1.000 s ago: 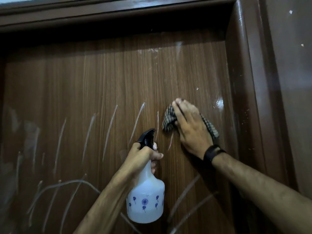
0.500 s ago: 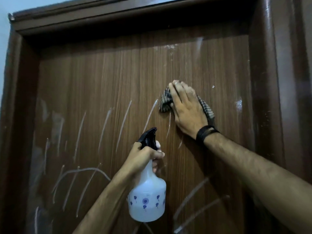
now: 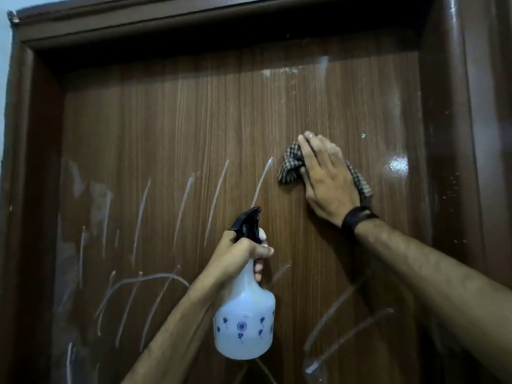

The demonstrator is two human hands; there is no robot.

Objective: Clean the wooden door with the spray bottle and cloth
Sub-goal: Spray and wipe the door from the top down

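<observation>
My right hand [image 3: 329,178] lies flat, fingers straight, pressing the checked cloth [image 3: 291,167] against the wooden door [image 3: 194,128] at upper right. My left hand [image 3: 238,253] curls round the neck of the white spray bottle [image 3: 245,322], upright, black nozzle [image 3: 246,220] aimed at the door; liquid fills its lower part.

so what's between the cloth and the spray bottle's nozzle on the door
In the head view, only door surface lies between the cloth and the spray bottle nozzle, crossed by one pale slanted streak.
</observation>
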